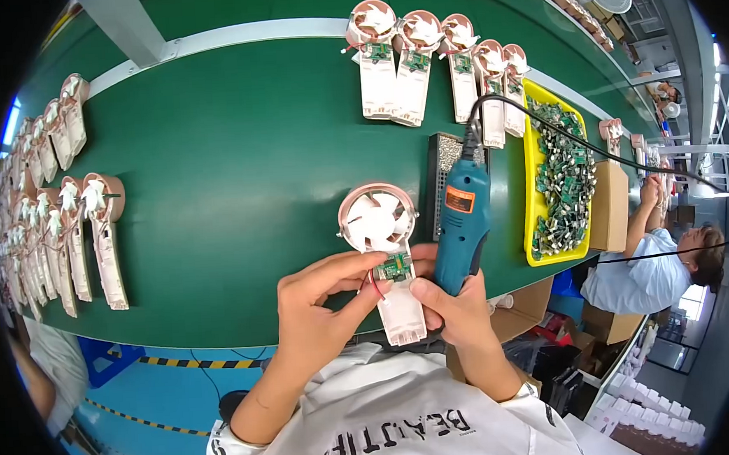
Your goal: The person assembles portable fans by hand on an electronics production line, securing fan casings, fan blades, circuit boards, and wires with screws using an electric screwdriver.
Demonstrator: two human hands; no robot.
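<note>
A handheld fan body [402, 314] lies half-assembled before me, with white blades [377, 217] inside a pink ring and a long white handle. My left hand [323, 300] has its index finger and thumb closed at the left side of a small green circuit board [394, 266] in the handle. Red and dark wires [374, 284] run out beside those fingertips. From the right, my right hand [459, 305] grips the handle, thumb on top. A blue electric screwdriver [463, 222] overlaps that hand, its lower end at the palm; whether the hand touches it I cannot tell.
Beyond the screwdriver lies a dark tray of small metal parts [446, 159]. A yellow tray [534, 219] of circuit boards stands to the right, beside a cardboard box [609, 206]. Open fan bodies [394, 82] line the green table's far and left sides. A co-worker [647, 274] sits at right.
</note>
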